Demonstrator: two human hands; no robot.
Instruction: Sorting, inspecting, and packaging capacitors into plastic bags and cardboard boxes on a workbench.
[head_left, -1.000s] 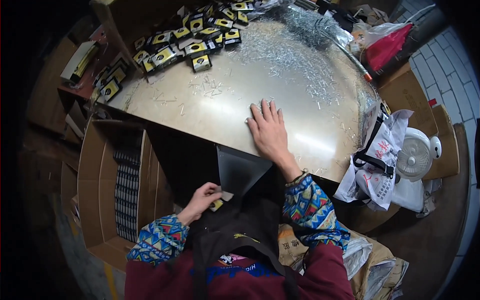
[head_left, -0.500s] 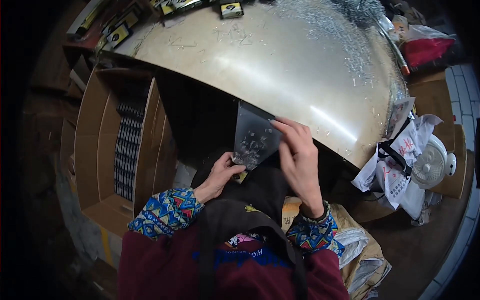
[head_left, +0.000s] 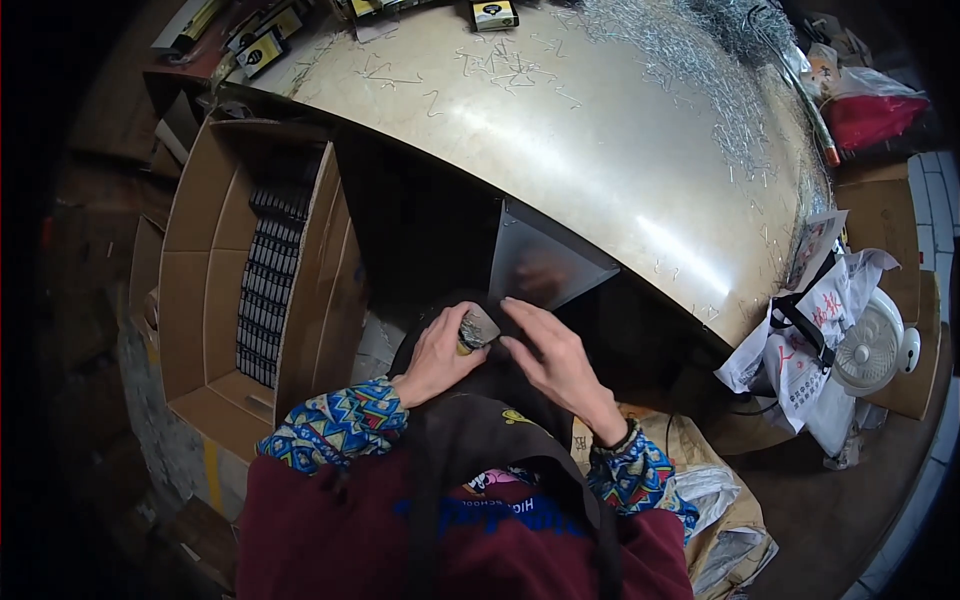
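Observation:
My left hand (head_left: 440, 348) is closed round a small box (head_left: 480, 326) whose top shows many thin metal wire pieces; a bit of yellow shows on its side. Just to the right of it, my right hand (head_left: 556, 362) has thumb and forefinger apart, the fingertips close by the box's edge, and nothing shows between them. Beyond both hands, a grey metal chute (head_left: 570, 268) slopes down from the table's edge, with a blurred reflection on its surface.
Bent wire hooks (head_left: 505, 68) lie scattered on the metal-topped table (head_left: 560, 150), with a larger heap (head_left: 690, 80) at the far right. Black-and-yellow boxes (head_left: 493, 14) stand at the back. A tall carton (head_left: 232, 255) at left holds stacked small boxes; a white fan (head_left: 868, 345) is at right.
Metal pieces that lay on the chute are gone from it, and wire pieces now show in the box. My right hand has moved left and down from the chute to the box.

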